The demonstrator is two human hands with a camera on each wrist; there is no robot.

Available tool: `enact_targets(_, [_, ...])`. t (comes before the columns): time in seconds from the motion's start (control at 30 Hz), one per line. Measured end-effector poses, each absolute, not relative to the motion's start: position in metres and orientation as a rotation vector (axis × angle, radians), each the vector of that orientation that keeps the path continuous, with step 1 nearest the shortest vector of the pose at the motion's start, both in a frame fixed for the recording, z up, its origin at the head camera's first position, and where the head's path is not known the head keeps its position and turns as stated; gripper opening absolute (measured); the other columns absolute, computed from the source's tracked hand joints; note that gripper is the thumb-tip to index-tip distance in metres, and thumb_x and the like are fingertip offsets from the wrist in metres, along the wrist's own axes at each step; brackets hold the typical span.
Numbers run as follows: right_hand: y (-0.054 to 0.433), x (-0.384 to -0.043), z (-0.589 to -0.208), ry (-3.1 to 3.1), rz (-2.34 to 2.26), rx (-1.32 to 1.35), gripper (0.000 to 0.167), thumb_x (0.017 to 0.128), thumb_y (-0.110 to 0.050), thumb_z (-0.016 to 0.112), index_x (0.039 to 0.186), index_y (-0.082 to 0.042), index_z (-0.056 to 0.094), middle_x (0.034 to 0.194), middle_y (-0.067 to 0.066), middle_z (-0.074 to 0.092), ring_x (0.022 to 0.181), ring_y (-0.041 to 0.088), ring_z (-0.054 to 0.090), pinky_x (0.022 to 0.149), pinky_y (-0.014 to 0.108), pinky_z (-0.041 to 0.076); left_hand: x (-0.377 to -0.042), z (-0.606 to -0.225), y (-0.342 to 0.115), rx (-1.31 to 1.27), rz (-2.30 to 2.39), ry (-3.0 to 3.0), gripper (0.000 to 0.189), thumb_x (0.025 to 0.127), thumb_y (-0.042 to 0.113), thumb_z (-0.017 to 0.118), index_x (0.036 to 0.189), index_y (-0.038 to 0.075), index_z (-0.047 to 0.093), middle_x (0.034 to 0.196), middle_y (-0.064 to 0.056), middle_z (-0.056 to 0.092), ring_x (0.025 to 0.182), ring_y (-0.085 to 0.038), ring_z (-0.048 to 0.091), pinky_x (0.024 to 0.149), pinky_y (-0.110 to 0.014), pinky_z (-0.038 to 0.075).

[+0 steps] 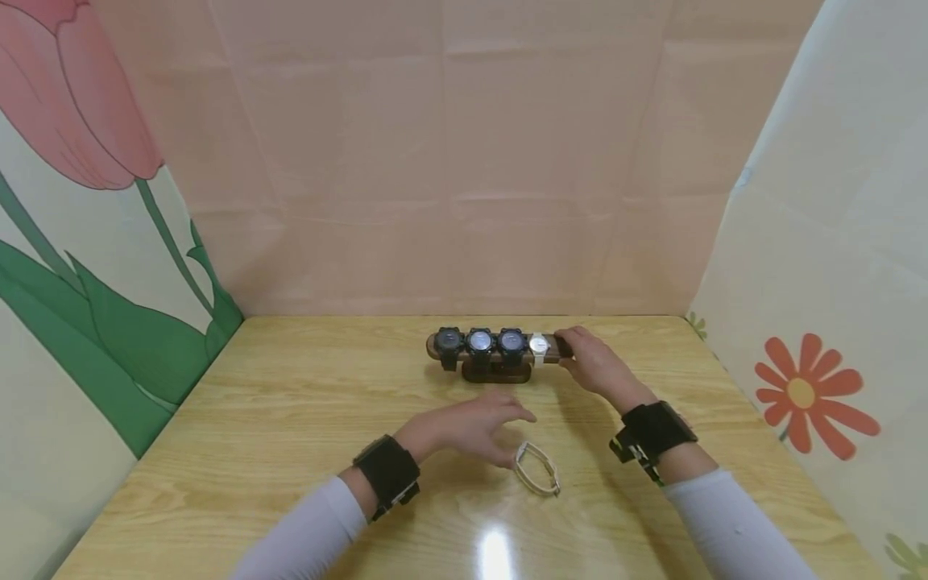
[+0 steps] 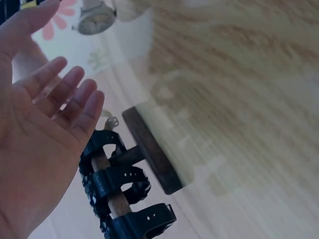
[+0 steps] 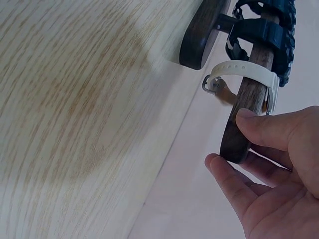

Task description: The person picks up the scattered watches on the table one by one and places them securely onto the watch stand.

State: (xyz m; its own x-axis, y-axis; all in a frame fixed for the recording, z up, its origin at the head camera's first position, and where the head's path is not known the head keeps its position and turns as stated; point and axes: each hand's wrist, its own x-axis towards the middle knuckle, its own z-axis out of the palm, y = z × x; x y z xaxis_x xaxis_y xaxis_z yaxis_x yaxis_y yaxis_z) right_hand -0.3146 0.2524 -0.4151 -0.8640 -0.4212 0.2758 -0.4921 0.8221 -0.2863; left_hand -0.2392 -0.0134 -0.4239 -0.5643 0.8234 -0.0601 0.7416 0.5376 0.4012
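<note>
A dark wooden watch stand (image 1: 495, 372) bears a row of watches on its bar: several black ones (image 1: 480, 341) and a white one (image 1: 539, 345) near the right end. My right hand (image 1: 598, 366) holds the bar's right end (image 3: 237, 137), thumb on one side and fingers round the tip. A second white watch (image 1: 536, 469) lies on its side on the table, its strap forming a loop. My left hand (image 1: 471, 427) is beside this watch, fingers extended and the thumb near the strap. In the left wrist view the palm (image 2: 40, 164) holds nothing.
The wooden table (image 1: 326, 379) ends at a pink backdrop (image 1: 442, 161) just behind the stand. Printed flower cloths (image 1: 819, 266) flank both sides. Each wrist wears a black band with a device (image 1: 387, 475).
</note>
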Motion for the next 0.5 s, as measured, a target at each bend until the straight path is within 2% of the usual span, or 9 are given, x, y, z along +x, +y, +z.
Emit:
enact_targets(0.33, [0.253, -0.313, -0.414, -2.818, 0.527, 0.71, 0.046, 0.092, 0.002, 0.07, 0.134, 0.011, 0.052, 0.126, 0.03, 0.057, 0.115, 0.046, 0.059, 0.096, 0.058, 0.051, -0.238, -0.434, -0.005, 1.328, 0.425, 2.512, 0.082, 0.082, 0.044, 0.083, 0.152, 0.023, 0.045, 0.15, 0.005, 0.047, 0.139, -0.014, 0.04, 0.115, -0.031, 0.038])
enact_targets(0.5, [0.251, -0.312, -0.413, -2.776, 0.508, 0.721, 0.046, 0.09, 0.004, 0.072, 0.131, 0.012, 0.054, 0.123, 0.03, 0.059, 0.113, 0.046, 0.06, 0.096, 0.057, 0.051, -0.237, -0.437, -0.003, 1.335, 0.413, 2.513, 0.081, 0.082, 0.043, 0.083, 0.151, 0.023, 0.046, 0.149, 0.005, 0.049, 0.138, -0.014, 0.04, 0.114, -0.029, 0.038])
